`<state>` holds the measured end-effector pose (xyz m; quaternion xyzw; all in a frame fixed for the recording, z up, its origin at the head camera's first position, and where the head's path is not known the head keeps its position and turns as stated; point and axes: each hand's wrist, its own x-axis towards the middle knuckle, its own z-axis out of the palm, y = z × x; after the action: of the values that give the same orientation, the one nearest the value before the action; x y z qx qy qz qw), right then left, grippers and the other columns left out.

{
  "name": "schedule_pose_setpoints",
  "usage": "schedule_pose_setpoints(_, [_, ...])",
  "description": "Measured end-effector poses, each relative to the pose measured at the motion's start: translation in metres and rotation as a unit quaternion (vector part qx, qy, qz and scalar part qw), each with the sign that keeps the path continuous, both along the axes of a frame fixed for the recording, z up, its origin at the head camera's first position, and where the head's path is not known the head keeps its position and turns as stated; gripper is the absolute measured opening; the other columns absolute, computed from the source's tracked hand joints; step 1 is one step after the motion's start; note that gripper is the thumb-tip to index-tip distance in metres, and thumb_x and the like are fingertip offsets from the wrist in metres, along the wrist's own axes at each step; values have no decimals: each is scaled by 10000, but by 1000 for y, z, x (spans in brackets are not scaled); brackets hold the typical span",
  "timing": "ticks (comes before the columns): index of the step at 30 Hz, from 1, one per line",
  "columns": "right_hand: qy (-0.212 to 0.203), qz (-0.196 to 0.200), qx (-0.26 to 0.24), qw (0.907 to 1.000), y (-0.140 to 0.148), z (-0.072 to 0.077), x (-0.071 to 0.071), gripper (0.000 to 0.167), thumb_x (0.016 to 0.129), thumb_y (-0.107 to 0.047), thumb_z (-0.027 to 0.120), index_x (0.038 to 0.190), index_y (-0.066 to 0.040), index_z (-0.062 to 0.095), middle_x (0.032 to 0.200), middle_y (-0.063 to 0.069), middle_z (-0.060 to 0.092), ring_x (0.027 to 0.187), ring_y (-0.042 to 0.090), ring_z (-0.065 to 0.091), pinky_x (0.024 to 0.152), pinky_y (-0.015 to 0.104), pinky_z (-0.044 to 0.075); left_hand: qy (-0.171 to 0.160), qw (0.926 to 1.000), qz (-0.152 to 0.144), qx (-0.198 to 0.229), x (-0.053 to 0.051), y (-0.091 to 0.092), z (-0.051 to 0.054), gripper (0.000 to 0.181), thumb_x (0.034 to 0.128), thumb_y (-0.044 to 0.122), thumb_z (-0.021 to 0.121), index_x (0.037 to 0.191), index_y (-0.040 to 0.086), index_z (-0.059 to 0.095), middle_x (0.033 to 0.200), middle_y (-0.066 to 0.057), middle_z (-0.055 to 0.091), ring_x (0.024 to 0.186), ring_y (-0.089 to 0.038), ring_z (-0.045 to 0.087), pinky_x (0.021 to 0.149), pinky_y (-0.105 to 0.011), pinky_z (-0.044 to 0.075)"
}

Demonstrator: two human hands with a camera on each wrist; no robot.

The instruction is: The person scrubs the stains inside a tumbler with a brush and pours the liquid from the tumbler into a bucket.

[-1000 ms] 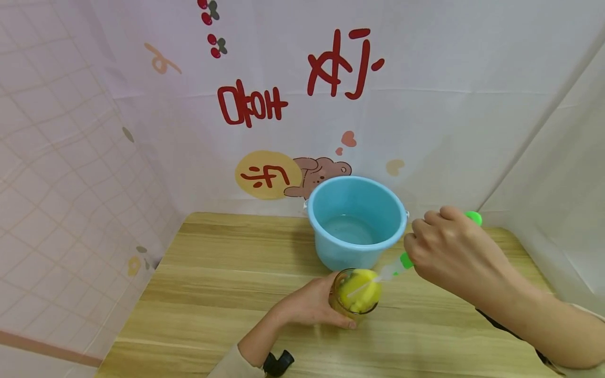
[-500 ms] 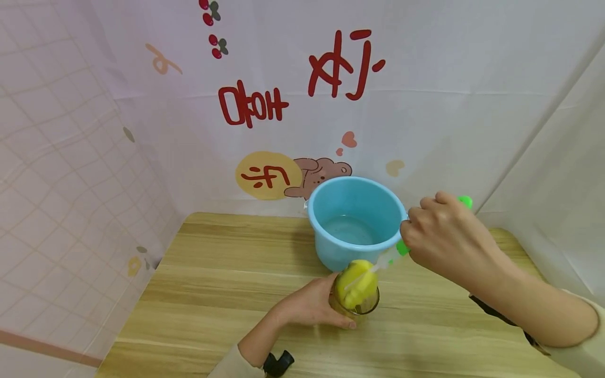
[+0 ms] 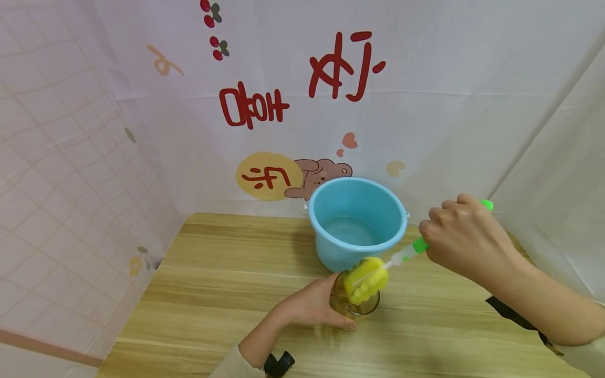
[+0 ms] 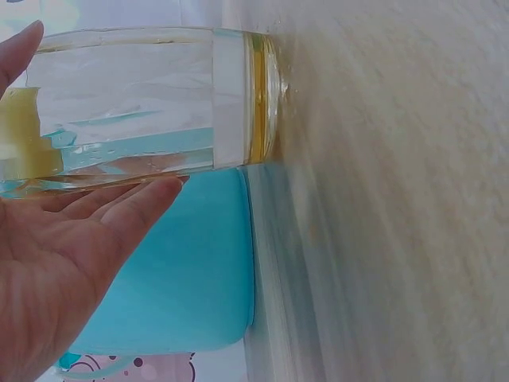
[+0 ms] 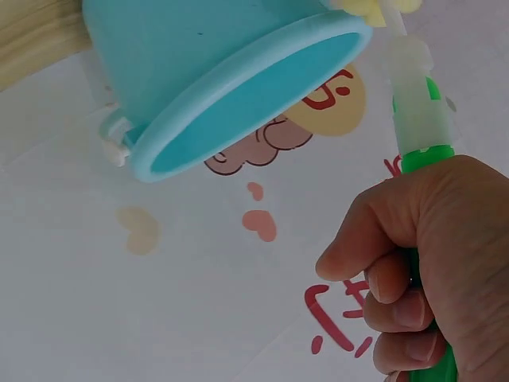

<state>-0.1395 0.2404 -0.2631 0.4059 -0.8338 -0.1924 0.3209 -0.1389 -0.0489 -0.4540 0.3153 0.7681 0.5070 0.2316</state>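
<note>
Though transparent, faintly amber glass (image 4: 147,99)

The bucket (image 3: 337,255) stood at the back of the table (image 3: 227,268), before the cloth (image 3: 449,131), with liquid (image 3: 350,231) in its bottom. Before it stood the glass (image 4: 143,103), the left hand (image 3: 315,304) on its left side, the sponge head (image 3: 366,278) partly in its mouth; the handle (image 3: 419,245) ran rightward into the right hand (image 3: 465,239), right of the bucket.
</note>
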Motion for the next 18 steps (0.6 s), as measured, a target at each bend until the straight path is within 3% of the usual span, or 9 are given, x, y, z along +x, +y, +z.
schedule_pose_setpoints(4, [-80,66,-129,9999,10,-5,1,451,574,83,555,615,-184,194,574,-37,177,536,125,174,542,288,172,-45,10000,-8,41,0,-1,0,834,813,283,937,1493,263,455,1324,134,584,1241,-38,547,1100,-281,433])
schedule_pose_setpoints(8, [-94,160,-324,9993,19,-12,1,248,697,27,297,610,-184,198,569,-44,172,534,115,154,540,274,158,-102,9999,-34,101,1,0,0,859,816,283,935,1517,278,437,1351,137,577,1259,-39,541,1106,-280,429])
schedule_pose_setpoints(11, [-67,204,-513,9985,26,-18,1,205,728,-31,164,598,-184,203,561,-49,168,522,111,142,527,267,149,-126,9998,-51,126,1,0,-1,869,817,301,934,1526,292,430,1360,143,574,1270,-53,544,1103,-278,431])
schedule_pose_setpoints(18, [-164,148,-628,9978,44,-29,4,204,748,-93,179,584,-177,264,571,-56,192,505,112,152,497,265,158,-54,9997,-120,187,0,-1,-2,882,823,294,929,1536,322,411,1390,147,559,1290,-63,539,1111,-284,429])
